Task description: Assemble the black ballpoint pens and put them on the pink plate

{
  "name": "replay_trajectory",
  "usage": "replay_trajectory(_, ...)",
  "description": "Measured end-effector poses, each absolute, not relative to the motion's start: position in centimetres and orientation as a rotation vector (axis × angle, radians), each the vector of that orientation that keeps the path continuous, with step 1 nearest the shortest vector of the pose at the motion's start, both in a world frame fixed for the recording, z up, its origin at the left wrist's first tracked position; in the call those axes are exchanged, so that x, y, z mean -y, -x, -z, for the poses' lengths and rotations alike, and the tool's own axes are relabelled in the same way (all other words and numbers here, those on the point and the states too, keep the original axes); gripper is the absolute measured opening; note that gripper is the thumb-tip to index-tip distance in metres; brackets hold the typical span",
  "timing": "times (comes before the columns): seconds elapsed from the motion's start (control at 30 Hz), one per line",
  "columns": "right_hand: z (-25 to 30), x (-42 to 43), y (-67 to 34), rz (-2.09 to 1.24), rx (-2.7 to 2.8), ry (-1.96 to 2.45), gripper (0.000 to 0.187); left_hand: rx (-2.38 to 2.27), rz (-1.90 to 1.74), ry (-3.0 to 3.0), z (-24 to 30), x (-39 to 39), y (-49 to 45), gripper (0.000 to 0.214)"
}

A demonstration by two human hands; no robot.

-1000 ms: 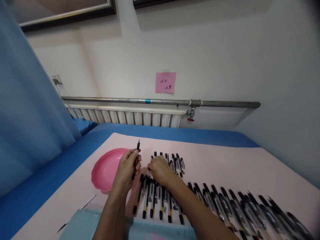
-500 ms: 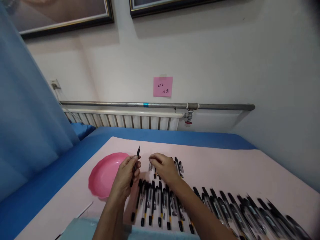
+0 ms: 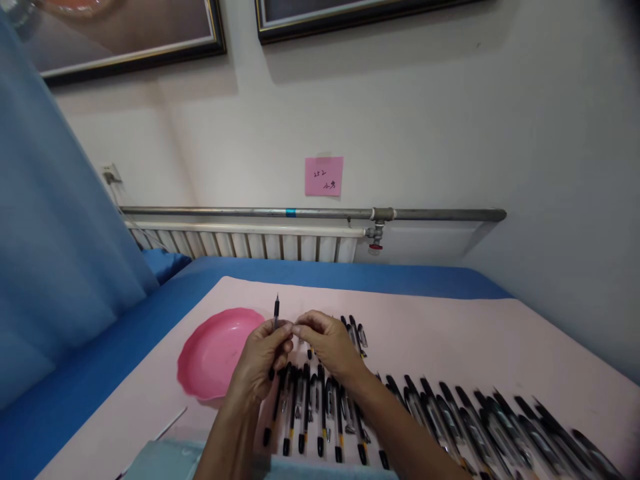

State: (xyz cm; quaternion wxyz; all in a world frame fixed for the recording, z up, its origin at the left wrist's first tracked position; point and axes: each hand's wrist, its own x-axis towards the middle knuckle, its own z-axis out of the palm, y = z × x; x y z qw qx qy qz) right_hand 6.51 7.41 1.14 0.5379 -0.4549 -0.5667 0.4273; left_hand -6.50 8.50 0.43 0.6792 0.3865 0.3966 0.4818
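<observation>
My left hand [image 3: 263,353] is closed around a black pen [image 3: 277,308], its metal tip pointing up and away. The fingertips of my right hand [image 3: 327,340] are pinched and meet the left thumb and fingers beside the pen. Whatever lies between the right fingertips is too small or hidden to make out. Below both hands, a row of pens [image 3: 321,413] with black ends and separate clear-bodied caps lies on the pink mat [image 3: 430,327]. A few more pens [image 3: 354,330] lie partly behind my right hand.
A pink scalloped bowl [image 3: 200,353] stands left of my left hand. Many more pens [image 3: 465,420] spread along the right front. A thin white stick [image 3: 171,423] and light-blue cloth [image 3: 163,460] lie at the near left. Behind the blue bed surface [image 3: 320,270] is a radiator [image 3: 235,243].
My right hand has moved left and its fingertips now meet those of my left hand. The pen in my left hand has turned more upright.
</observation>
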Motion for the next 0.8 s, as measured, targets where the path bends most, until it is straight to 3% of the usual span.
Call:
replay_trajectory(0.13, -1.2, -7.3, -6.8, -1.037, 1.43, 1.198, 0.003, -0.99, -1.05, -0.971, -0.5, -8.3, 6.4, 0.029)
replay_trajectory(0.2, -1.3, -7.4, -7.2, -0.993, 1.451, 1.231, 0.008, -0.998, -1.053, -1.025, -0.8, -8.1, 6.4, 0.031)
replay_trajectory(0.37, -1.8, -8.1, -8.1, -0.933, 1.044, 1.098, 0.014, -0.954, -0.964, -1.203, -2.0, -6.8, 5.8, 0.039)
replay_trajectory(0.6, -2.0, -8.4, -8.1, -1.159, 0.783, 0.884, 0.019, -0.929, -0.79, -1.264, -2.8, -6.0, 4.8, 0.034)
replay_trajectory(0.8, -2.1, -8.3, -8.0, -1.166, 0.768, 0.85, 0.018, -0.917, -0.761, -1.265, -3.0, -6.0, 5.0, 0.031)
